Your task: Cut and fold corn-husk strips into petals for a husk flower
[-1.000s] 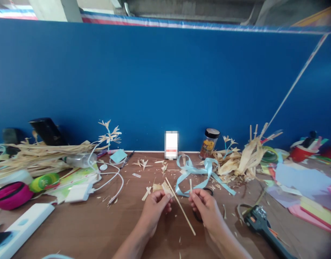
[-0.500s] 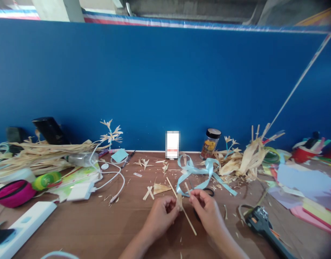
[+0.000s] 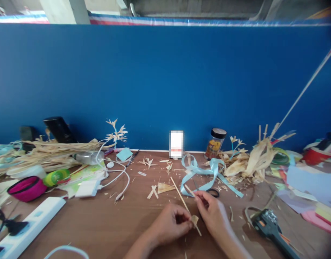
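My left hand (image 3: pixel 176 222) pinches a small piece of dried husk (image 3: pixel 194 219) between thumb and fingertips. That piece is over the near part of a thin pale stick (image 3: pixel 179 190), which slants across the brown table. Whether the left fingers also touch the stick, I cannot tell. In my right hand (image 3: pixel 210 207), closed at the fingertips, is a short pale strip (image 3: pixel 190 190) pointing away to the left. Beyond the hands lie a wider husk piece (image 3: pixel 165 187), two crossed strips (image 3: pixel 152 192) and a curled light-blue ribbon (image 3: pixel 201 171). Black scissor handles (image 3: pixel 214 193) show partly behind the right hand.
A black glue gun (image 3: pixel 270 225) lies at the right, near coloured paper sheets (image 3: pixel 311 183). Behind stand a black-lidded jar (image 3: pixel 216 144) and a husk bundle (image 3: pixel 259 163). A white power strip (image 3: pixel 38 225), cables and a pink pouch (image 3: pixel 27 189) occupy the left.
My left hand has moved right and nearer to me along the stick, taking the husk piece with it. My right hand keeps its strip at nearly the same spot. The view has shifted slightly.
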Available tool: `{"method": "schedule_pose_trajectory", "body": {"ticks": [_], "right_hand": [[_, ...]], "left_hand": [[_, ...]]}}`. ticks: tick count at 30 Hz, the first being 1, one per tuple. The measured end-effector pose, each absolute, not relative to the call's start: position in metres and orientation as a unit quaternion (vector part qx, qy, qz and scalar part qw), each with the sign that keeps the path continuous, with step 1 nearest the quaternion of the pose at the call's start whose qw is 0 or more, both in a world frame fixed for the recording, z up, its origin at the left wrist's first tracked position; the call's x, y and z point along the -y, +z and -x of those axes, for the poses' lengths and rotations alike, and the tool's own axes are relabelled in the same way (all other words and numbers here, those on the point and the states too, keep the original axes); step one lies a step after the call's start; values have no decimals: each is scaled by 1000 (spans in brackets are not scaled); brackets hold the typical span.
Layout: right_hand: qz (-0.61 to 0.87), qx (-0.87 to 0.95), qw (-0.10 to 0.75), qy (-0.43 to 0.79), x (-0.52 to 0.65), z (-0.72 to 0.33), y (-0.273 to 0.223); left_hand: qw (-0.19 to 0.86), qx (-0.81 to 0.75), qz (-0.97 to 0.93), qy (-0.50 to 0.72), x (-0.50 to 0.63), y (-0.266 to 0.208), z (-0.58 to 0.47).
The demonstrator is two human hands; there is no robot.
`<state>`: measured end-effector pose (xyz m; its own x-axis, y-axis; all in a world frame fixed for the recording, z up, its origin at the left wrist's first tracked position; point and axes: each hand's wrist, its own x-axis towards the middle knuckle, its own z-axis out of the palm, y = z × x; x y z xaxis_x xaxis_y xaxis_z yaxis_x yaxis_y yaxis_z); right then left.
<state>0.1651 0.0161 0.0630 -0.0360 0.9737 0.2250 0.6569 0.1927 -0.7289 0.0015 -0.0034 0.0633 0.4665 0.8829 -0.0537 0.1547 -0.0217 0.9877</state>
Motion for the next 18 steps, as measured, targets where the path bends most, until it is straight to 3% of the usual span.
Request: {"method": "schedule_pose_trajectory", "body": {"ticks": [4,8,11,14,18], "right_hand": [[586,717,346,154,-18,-170,65],[644,729,233,28,-17,-182,72],[667,724,174,6,-17,-189,75],[644,728,228,62,-15,-184,77],[545,708,370,255,-8,-163,79]], "left_hand": [[552,-405,-646,338,3,68,-1],[543,-408,-633,372,-3,70,2],[581,-446,-538,418,-9,68,4],[621,-460,-435,461,-13,67,7],[671,-435,-386,460,-10,68,7]]}}
